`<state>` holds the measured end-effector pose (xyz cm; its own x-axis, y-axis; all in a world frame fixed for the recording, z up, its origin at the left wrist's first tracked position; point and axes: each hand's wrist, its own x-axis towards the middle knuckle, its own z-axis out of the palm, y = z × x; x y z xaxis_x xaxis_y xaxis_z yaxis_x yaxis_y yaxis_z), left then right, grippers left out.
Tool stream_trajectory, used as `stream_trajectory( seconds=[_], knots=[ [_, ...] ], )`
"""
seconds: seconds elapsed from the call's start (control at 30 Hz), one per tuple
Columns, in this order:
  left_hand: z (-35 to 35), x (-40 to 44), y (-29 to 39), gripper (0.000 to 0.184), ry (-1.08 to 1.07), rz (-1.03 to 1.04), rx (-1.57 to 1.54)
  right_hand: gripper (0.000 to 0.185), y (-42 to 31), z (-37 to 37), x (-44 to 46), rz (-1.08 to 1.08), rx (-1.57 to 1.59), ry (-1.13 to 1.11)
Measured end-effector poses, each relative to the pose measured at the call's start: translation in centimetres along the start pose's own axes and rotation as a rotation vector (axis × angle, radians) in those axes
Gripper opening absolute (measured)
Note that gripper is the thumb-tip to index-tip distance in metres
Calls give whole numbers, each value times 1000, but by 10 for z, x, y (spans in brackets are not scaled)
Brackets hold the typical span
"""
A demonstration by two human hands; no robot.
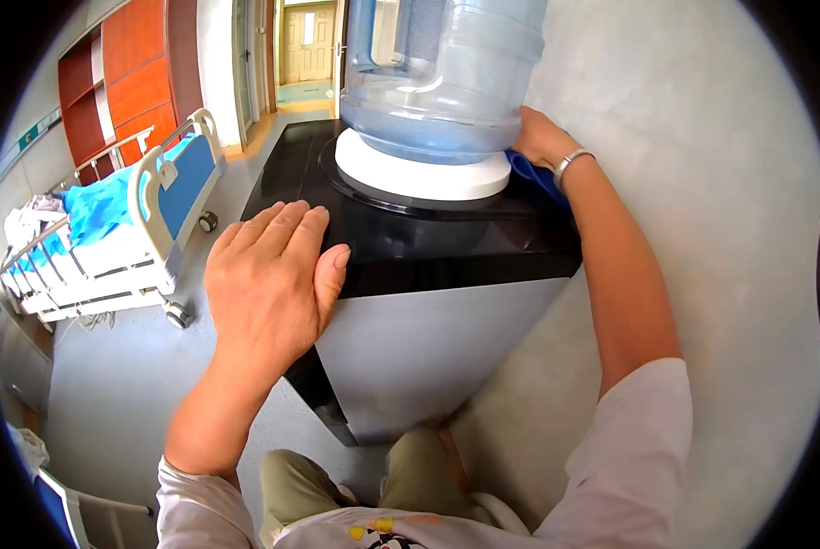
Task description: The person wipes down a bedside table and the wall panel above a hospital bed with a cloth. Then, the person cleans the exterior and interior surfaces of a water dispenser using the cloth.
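Note:
A water dispenser [428, 357] with a glossy black top and grey side stands in front of me. On its white collar [419, 176] sits a large clear blue water bottle [447, 101], upside down. My left hand [268, 270] lies flat on the near left corner of the black top, fingers stretched out. Behind the bottle's right side, my right hand [543, 142] holds a dark blue cloth [536, 176] against the top. Its fingertips are hidden by the bottle. A silver bracelet [570, 165] circles that wrist.
A hospital bed [108, 229] with side rails and blue bedding stands to the left on casters. Beyond it is an orange-red cabinet [135, 64]. A pale wall [703, 183] runs close along the dispenser's right side. Part of another bed frame [85, 508] shows at lower left.

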<state>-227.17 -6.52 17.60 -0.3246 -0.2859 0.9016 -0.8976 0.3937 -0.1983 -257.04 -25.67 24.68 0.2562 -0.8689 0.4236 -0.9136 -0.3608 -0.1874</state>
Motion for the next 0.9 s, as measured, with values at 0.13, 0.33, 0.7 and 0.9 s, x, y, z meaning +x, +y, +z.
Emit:
stream_trajectory(
  seconds=[0.13,0.33,0.7,0.9],
  knots=[
    [0,-2,-2,30,-11,-9,-2,25,16,19,28,38,163,51],
    [-2,-2,0,32,-16,-17,30,23,33,41,53,-438,-42,179],
    [-4,-3,1,27,-11,-12,27,26,19,27,34,-229,-475,-126],
    [-4,-3,1,25,-17,-32,-2,27,-13,-13,-53,-170,-543,-215]
  ],
)
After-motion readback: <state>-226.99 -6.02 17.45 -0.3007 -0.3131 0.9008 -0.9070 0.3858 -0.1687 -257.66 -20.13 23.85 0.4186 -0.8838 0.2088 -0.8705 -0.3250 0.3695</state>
